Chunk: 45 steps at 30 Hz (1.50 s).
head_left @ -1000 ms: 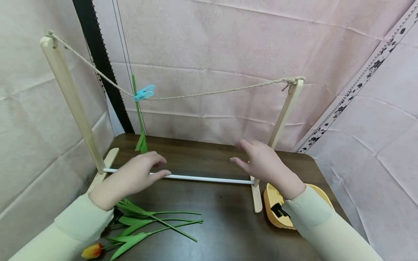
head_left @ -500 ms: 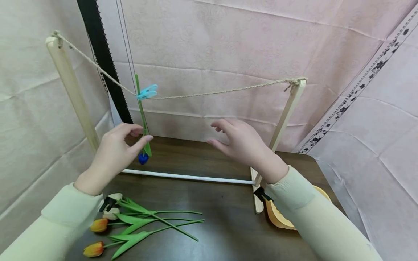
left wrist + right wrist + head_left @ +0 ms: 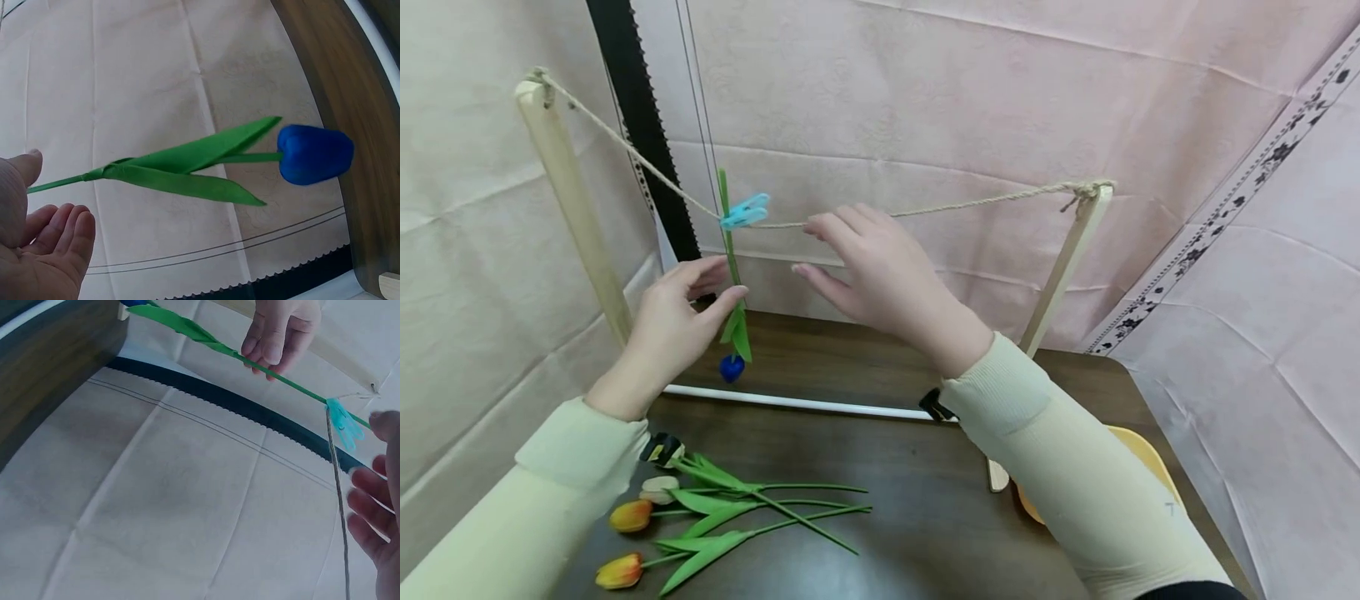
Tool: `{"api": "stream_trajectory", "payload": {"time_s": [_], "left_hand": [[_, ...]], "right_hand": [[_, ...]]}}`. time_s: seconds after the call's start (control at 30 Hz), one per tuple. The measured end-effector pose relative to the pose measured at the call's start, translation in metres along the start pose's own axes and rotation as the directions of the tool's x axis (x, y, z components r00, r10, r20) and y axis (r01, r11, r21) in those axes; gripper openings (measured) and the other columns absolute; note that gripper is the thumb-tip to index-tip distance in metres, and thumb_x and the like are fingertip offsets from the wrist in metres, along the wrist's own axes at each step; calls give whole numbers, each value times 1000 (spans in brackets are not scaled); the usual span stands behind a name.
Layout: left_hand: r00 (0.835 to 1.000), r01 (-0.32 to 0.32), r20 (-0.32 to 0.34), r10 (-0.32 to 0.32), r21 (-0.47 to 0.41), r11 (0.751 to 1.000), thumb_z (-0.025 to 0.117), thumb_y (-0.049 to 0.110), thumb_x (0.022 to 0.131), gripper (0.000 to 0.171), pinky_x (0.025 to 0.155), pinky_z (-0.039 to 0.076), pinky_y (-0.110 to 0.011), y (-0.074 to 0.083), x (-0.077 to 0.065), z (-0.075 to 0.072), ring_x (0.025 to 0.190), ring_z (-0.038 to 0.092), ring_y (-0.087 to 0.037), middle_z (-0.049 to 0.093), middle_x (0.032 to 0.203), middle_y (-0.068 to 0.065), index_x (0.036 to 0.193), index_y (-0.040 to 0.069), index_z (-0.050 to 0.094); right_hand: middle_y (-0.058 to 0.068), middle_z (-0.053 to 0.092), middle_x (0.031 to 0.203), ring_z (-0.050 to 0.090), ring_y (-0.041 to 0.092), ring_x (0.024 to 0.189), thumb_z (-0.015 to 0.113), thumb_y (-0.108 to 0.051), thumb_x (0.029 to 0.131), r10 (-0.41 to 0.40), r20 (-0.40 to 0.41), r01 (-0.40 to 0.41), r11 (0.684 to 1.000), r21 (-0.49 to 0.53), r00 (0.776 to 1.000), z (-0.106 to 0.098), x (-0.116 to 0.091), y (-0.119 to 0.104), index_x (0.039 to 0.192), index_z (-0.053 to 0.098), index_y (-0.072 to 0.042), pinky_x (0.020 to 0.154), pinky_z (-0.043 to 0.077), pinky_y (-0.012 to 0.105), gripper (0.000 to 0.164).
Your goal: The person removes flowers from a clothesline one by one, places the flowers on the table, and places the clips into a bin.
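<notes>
A blue tulip (image 3: 315,155) hangs head-down from the rope (image 3: 962,204), its green stem (image 3: 731,250) held there by a light-blue clothespin (image 3: 746,212). My left hand (image 3: 673,321) is beside the stem below the clothespin, thumb and fingers apart around it; whether it touches the stem I cannot tell. My right hand (image 3: 887,279) is raised just right of the clothespin, fingers loosely bent and thumb apart, holding nothing. In the right wrist view the clothespin (image 3: 342,424) is close to the right fingertips.
Wooden posts (image 3: 576,217) at both sides carry the rope, with a white rod (image 3: 805,403) low between them. Orange tulips (image 3: 631,517) and a pale one (image 3: 658,490) lie at the front left of the table (image 3: 940,517). A yellow tray (image 3: 1138,454) is partly behind the right sleeve.
My left hand has risen from above the white rod to the hanging stem. The right hand has moved left and up, from near the right post to beside the clothespin.
</notes>
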<state>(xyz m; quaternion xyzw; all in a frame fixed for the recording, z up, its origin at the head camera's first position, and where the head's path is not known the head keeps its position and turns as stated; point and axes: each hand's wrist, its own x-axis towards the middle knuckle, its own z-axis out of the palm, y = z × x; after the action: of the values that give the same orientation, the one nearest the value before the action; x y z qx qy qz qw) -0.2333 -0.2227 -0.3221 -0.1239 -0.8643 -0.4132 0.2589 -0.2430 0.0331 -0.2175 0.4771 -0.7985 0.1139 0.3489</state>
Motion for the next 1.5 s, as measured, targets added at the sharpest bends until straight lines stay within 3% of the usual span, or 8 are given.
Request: {"api": "stream_trajectory", "payload": {"time_s": [0.3,0.6,0.9,1.2,1.5], "left_hand": [[1000,-15,-23,14,-51,999,60,26,97,38,89,50,-41,0,8,7,103,62,-24,65,114,-13,126,1,59],[996,-50,-80,45,-62,997,58,18,98,25,75,45,-11,2,9,9,92,63,-16,68,106,-8,115,1,65],[996,-38,-89,29,-93,995,59,21,97,22,70,48,-14,9,8,9,85,63,-13,69,101,-3,112,8,66],[993,-67,-100,58,-92,993,58,16,98,20,71,48,-12,10,7,10,87,66,-19,71,98,-8,111,4,66],[997,-70,-48,67,-71,995,56,12,98,19,73,46,-9,5,2,11,89,65,-20,69,101,-10,111,1,65]], "right_hand": [[8,60,119,52,25,107,61,-38,95,109,27,-107,991,-83,994,21,37,-4,131,55,-4,93,41,34,50],[4,63,113,54,23,104,61,-34,96,120,26,-117,989,-91,992,35,44,-7,126,60,-7,87,41,32,41],[3,64,104,55,22,97,55,-24,99,64,-54,-67,996,-54,996,38,38,-11,113,62,-5,82,41,30,24],[2,62,93,54,20,92,59,-20,97,13,-117,-16,1000,-25,993,36,35,-17,101,61,-6,78,40,31,15],[4,59,88,52,23,86,52,-20,100,20,-210,-16,1000,21,978,20,31,-15,98,61,-4,74,39,32,17]]}}
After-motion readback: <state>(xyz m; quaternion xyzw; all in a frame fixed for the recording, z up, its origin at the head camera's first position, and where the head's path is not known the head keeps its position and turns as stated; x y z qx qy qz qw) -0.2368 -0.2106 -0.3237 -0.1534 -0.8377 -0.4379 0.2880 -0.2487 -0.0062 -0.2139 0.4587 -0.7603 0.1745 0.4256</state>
